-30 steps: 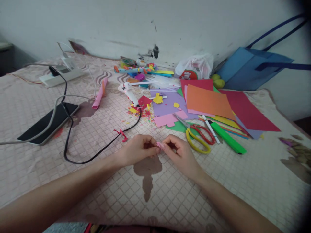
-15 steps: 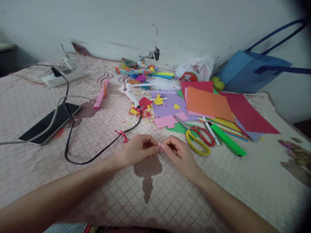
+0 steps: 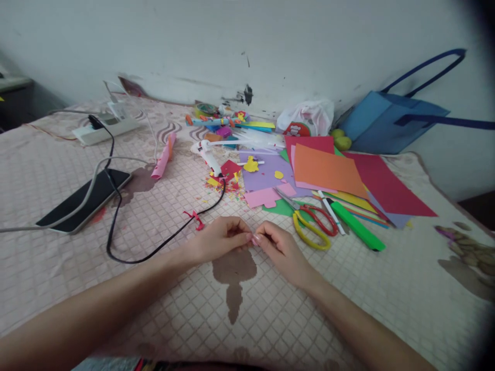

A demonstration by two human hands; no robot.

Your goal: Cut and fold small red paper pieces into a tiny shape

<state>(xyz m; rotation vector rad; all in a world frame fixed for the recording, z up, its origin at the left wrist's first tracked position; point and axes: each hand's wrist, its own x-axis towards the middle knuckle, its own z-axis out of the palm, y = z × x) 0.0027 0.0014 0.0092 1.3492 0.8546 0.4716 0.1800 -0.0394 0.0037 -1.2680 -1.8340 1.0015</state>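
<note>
My left hand (image 3: 226, 238) and my right hand (image 3: 284, 252) meet low over the tablecloth, thumbs and forefingers pinched together at the tips. Between those fingertips is a small pink piece, now almost wholly covered by them; its exact shape cannot be made out. Scissors (image 3: 312, 226) with one yellow and one red handle lie just right of my right hand. Beyond my hands is a strip of pink paper (image 3: 263, 197) with a cut edge. A black cord (image 3: 170, 241) with a red scrap (image 3: 198, 220) on it passes left of my left hand.
A white glue gun (image 3: 209, 157) lies behind, among coloured scraps. Stacked coloured sheets (image 3: 330, 172), a green cutter (image 3: 358, 226) and a white pen (image 3: 331, 212) are at right. A phone (image 3: 85, 201) and power strip (image 3: 106, 131) are left; a blue bag (image 3: 390, 123) stands back right.
Both hands stay pinched together in nearly the same spot. The fingertips have shifted slightly and cover more of the pink piece. The camera view has moved a little.
</note>
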